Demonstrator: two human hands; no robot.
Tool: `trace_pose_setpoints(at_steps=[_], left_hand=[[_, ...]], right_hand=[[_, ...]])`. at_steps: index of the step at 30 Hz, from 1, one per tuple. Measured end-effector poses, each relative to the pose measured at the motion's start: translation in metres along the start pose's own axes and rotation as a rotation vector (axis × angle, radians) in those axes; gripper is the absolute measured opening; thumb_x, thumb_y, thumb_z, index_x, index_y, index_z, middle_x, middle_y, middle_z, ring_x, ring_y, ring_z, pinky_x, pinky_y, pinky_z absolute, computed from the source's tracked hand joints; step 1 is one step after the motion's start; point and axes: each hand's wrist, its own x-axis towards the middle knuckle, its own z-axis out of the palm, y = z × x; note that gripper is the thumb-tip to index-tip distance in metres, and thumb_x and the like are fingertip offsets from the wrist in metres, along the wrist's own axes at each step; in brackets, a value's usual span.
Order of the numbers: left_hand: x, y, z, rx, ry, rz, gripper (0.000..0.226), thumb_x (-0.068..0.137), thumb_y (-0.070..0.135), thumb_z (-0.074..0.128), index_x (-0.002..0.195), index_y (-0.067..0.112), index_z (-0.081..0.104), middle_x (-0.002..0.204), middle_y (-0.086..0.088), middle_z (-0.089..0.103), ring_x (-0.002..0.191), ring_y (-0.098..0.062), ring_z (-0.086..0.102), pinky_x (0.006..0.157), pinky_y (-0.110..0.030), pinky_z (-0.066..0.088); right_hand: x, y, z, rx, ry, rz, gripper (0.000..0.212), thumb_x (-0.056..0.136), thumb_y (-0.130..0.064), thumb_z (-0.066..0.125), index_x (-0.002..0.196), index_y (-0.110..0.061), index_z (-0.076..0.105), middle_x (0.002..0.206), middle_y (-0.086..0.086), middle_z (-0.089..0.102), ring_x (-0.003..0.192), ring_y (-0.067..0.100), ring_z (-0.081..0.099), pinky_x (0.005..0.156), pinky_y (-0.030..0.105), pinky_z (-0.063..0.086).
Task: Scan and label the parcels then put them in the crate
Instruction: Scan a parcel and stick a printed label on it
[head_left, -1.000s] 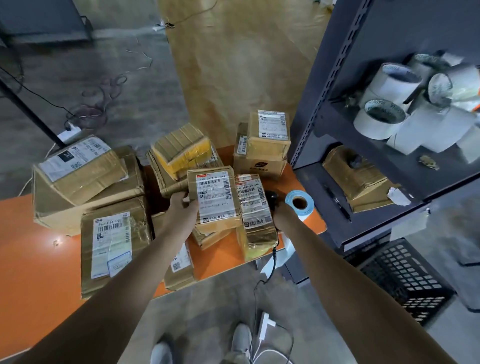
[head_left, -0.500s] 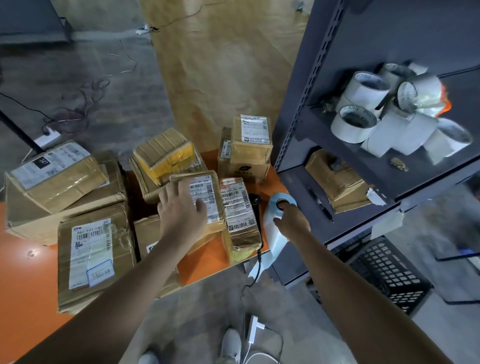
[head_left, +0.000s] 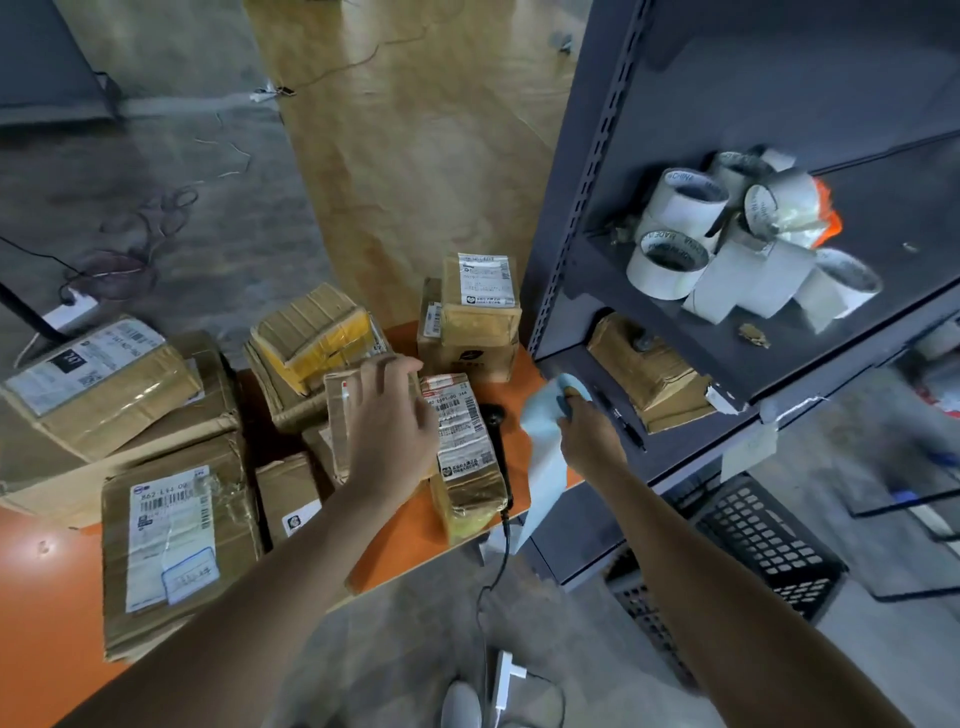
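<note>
Hands at the right end of the orange table (head_left: 402, 530).
Left hand (head_left: 392, 441) was spread open over a parcel (head_left: 337, 415); right hand (head_left: 589, 436) gripped the label roll (head_left: 545, 415) at the table's edge.

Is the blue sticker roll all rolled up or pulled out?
Pulled out. A long strip trails from the label roll in the right hand, down past the table edge.

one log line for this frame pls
left hand: open, over small parcel | right hand: grips blue label roll | crate: untouched
</note>
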Motion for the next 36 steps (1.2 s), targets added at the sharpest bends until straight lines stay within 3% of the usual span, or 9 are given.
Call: trace_pose_setpoints(at_steps=[3,6,11,16,19,24,27,32,36], left_hand=[[0.005,0.019,-0.001,-0.190,-0.101,0.016,0.028,0.086,0.003,0.061,0.113,0.005,0.057,0.112,-0.008,0.054,0.110,-0.023,0.051,0.094,-0.028,0.044],[0.017,0.038,-0.002,-0.412,-0.383,-0.230,0.010,0.094,0.014,0.053,0.103,0.012,0.058,0.094,0.005,0.053,0.095,-0.014,0.054,0.093,-0.031,0.044],[0.029,0.051,-0.003,-0.776,-0.550,-0.583,0.021,0.085,0.044,0.063,0.089,0.024,0.064,0.099,-0.004,0.066,0.092,-0.020,0.062,0.077,-0.035,0.053],[0.029,0.048,-0.007,-1.078,-0.525,-0.632,0.003,0.086,0.018,0.071,0.088,0.019,0.068,0.075,0.009,0.069,0.066,-0.003,0.061,0.057,-0.019,0.042],[0.024,0.040,-0.009,-1.111,-0.536,-0.601,0.006,0.087,0.012,0.070,0.089,0.017,0.072,0.066,0.012,0.069,0.053,0.000,0.056,0.052,-0.017,0.039],[0.016,0.029,-0.007,-1.138,-0.556,-0.616,0.018,0.086,0.006,0.069,0.103,0.009,0.071,0.086,-0.002,0.074,0.064,-0.005,0.064,0.054,-0.015,0.044],[0.011,0.023,-0.005,-1.077,-0.605,-0.579,0.021,0.083,0.007,0.073,0.102,0.010,0.067,0.096,-0.006,0.073,0.079,-0.016,0.063,0.064,-0.024,0.044],[0.010,0.022,-0.006,-1.079,-0.675,-0.578,0.015,0.083,0.015,0.074,0.096,0.014,0.067,0.092,-0.007,0.069,0.082,-0.021,0.060,0.070,-0.028,0.046],[0.021,0.025,-0.011,-1.248,-0.616,-0.976,0.041,0.088,0.049,0.064,0.103,0.012,0.067,0.078,-0.004,0.057,0.062,-0.012,0.043,0.052,-0.022,0.036]], right_hand=[[-0.013,-0.016,-0.025,0.120,0.064,-0.038,0.047,0.104,-0.018,0.039,0.151,-0.015,0.032,0.136,0.011,0.052,0.107,0.025,0.055,0.074,0.027,0.046],[-0.031,-0.033,-0.047,0.195,0.098,-0.092,0.041,0.105,-0.021,0.039,0.146,-0.014,0.039,0.110,0.006,0.054,0.083,0.015,0.047,0.053,0.014,0.026],[-0.059,-0.058,-0.062,0.369,0.067,-0.207,0.033,0.105,-0.016,0.039,0.137,-0.016,0.048,0.116,-0.001,0.062,0.079,-0.001,0.056,0.058,0.010,0.041],[-0.071,-0.069,-0.062,0.469,0.015,-0.247,0.023,0.103,-0.005,0.041,0.120,-0.013,0.054,0.098,-0.012,0.061,0.075,-0.020,0.053,0.063,0.004,0.041],[-0.074,-0.070,-0.061,0.449,-0.039,-0.264,0.022,0.103,-0.008,0.044,0.114,-0.024,0.053,0.097,-0.018,0.059,0.075,-0.019,0.055,0.066,0.010,0.042],[-0.069,-0.067,-0.061,0.388,-0.130,-0.269,0.028,0.096,-0.027,0.056,0.123,-0.029,0.060,0.123,-0.010,0.059,0.106,0.002,0.062,0.084,0.021,0.048],[-0.067,-0.075,-0.061,0.511,-0.062,-0.229,0.038,0.093,-0.037,0.062,0.129,-0.023,0.058,0.117,-0.008,0.067,0.107,0.005,0.063,0.094,0.038,0.053],[-0.063,-0.085,-0.058,0.535,-0.019,-0.266,0.031,0.091,-0.029,0.069,0.119,-0.033,0.056,0.109,-0.003,0.071,0.101,0.008,0.067,0.096,0.039,0.053],[-0.065,-0.085,-0.060,0.518,-0.048,-0.305,0.040,0.090,-0.013,0.069,0.110,-0.044,0.054,0.107,-0.005,0.069,0.103,0.009,0.066,0.097,0.038,0.052]])
